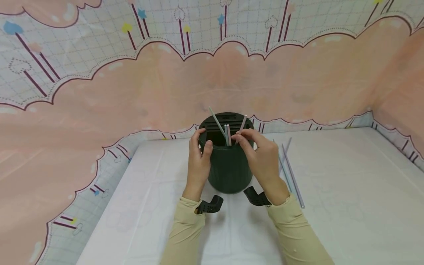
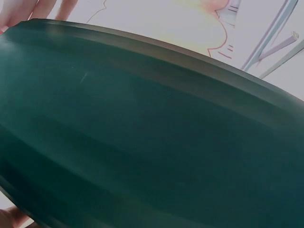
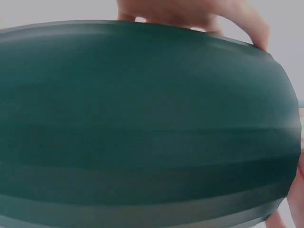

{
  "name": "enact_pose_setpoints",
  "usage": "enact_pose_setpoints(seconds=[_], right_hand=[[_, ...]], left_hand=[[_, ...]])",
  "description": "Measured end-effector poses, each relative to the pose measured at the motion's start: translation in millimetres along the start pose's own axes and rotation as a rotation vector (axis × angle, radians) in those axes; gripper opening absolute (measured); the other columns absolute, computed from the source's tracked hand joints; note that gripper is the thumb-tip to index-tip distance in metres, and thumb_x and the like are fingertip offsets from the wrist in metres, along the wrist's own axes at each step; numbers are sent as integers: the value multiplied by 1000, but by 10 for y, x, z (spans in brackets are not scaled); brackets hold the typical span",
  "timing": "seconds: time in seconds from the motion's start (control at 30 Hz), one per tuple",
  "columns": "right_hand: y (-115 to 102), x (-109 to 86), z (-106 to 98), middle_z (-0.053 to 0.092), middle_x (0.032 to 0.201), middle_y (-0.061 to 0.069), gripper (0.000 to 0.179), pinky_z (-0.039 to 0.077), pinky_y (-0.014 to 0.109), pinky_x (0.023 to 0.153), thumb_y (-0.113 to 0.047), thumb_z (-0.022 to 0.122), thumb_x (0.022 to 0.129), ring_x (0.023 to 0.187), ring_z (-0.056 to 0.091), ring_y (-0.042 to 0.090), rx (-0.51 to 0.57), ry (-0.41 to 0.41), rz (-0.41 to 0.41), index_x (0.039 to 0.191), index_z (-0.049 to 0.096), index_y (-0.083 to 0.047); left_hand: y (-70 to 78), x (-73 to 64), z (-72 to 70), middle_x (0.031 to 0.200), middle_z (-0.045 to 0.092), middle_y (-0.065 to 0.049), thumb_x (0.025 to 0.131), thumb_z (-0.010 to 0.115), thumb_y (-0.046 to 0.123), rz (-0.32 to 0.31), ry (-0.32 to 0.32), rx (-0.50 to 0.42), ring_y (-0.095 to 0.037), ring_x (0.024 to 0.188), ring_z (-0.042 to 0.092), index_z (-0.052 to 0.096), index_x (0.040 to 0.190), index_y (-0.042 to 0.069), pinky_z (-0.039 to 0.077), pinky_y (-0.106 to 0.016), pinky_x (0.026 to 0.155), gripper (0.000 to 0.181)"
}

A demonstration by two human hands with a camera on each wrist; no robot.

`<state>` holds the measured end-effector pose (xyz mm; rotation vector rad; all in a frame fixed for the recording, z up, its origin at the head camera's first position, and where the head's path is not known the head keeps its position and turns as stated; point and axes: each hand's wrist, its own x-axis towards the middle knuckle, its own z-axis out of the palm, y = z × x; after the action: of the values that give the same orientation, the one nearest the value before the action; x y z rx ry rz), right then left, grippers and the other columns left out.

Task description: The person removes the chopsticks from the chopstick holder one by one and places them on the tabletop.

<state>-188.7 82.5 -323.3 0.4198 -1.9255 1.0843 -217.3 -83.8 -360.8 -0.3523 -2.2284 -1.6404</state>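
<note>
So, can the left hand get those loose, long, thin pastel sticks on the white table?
Probably not easily: the left hand grips the dark green, round container, and that container and the right hand are between it and the loose sticks. It would likely have to let go first.

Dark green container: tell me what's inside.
The container holds a pale green stick leaning left, two upright sticks, and a pinkish stick pinched by the right hand. Its front wall hides their lower ends and the bottom.

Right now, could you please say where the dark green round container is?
In the head view, the dark green container is near the centre, between the left hand and right hand, left of the loose pale sticks.
</note>
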Motion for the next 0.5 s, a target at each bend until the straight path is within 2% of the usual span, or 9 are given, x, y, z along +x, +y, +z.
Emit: enact_pose_setpoints(seconds=[0.07, 0.2, 0.33, 0.5], right_hand=[[-1, 2, -18, 70, 90, 5, 16, 51, 26, 72, -15, 66, 84, 81, 66, 15, 56, 20, 32, 97, 68, -6], [-14, 14, -61, 69, 93, 4, 19, 49, 22, 80, -10, 66, 84, 89, 63, 14, 165, 46, 72, 102, 65, -6], [-41, 31, -135, 68, 95, 4, 20, 48, 21, 78, -7, 65, 84, 92, 60, 11, 210, 83, 107, 104, 64, -5], [-157, 62, -279, 66, 96, 9, 22, 50, 21, 75, -7, 62, 87, 83, 62, 13, 301, 173, 203, 108, 63, -3]], left_hand=[[-2, -5, -1, 145, 25, 7, 89, 39, 61, 6, 5, 2, -13, 135, 24, 32, 135, 35, 27, -50, 105, 54], [-21, -13, -3, 145, 25, 6, 88, 39, 62, 18, 6, 4, -13, 135, 23, 32, 135, 34, 26, -51, 105, 55], [-31, -25, -6, 146, 24, 6, 89, 39, 61, 24, -2, 1, -14, 135, 22, 31, 136, 35, 25, -52, 105, 55], [-25, -56, -10, 146, 23, 8, 89, 40, 61, 15, -2, 8, -15, 135, 23, 31, 135, 37, 26, -53, 105, 53]])
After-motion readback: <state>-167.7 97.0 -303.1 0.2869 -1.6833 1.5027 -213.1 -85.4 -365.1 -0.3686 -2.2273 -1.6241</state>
